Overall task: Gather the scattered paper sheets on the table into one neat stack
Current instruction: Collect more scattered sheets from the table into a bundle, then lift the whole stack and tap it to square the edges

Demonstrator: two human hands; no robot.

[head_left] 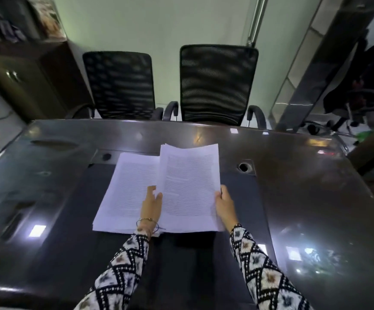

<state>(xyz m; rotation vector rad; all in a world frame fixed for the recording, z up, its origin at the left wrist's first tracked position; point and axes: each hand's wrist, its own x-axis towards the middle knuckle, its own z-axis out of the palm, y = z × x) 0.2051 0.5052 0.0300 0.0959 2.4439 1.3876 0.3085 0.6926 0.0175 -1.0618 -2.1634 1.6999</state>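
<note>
Dark and glossy, the table [293,198] is reflecting ceiling lights, and two black mesh chairs [217,83] are standing behind it. Both hands are working on a held bundle [188,182] of printed sheets. The right hand [225,203] is gripping the bundle's right edge, with the thumb lying on top and the fingers going out of sight beneath. The left hand [151,205] is resting against the left edge with fairly straight fingers; I cannot tell whether it is pinching the paper or only steadying it.

Between the two hands the bundle is sitting slightly askew. Beneath the left hand and spreading away to its left, a lower stack [125,193] is lying flat on the table, partly covered by the bundle. No loose sheets are showing elsewhere, so the gathering is probably nearing its end, and merging the two piles seems to be the step in hand.

Doing it well is likely meaning three things:
- keeping both sides pressed inward so no sheet is sliding out;
- turning the bundle until its edges are running parallel with the stack below;
- lowering it squarely and freeing the left fingers last.
</note>
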